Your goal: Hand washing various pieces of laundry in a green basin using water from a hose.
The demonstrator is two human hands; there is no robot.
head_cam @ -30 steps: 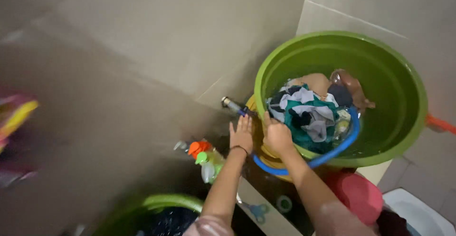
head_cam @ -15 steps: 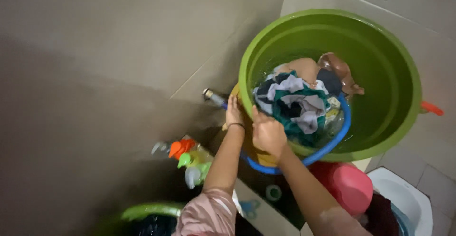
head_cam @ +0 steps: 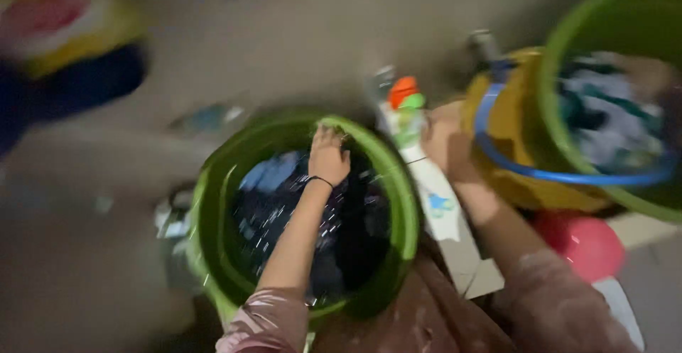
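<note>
Green and blurred, the lower bucket fills the frame's centre; our left hand rests at its far rim, grip unclear. Our right hand presses the yellow bucket at right, fingers hidden. Clothes smear beyond reading.

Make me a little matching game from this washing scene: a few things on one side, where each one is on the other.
Things:
1. left hand
2. right hand
3. blue hoop
4. pink tub

Places:
A. below the yellow bucket
B. beside the spray bottles
C. on the far rim of the green bucket
D. ringing the pile of clothes

Pairs: 1-C, 2-B, 3-D, 4-A
</note>
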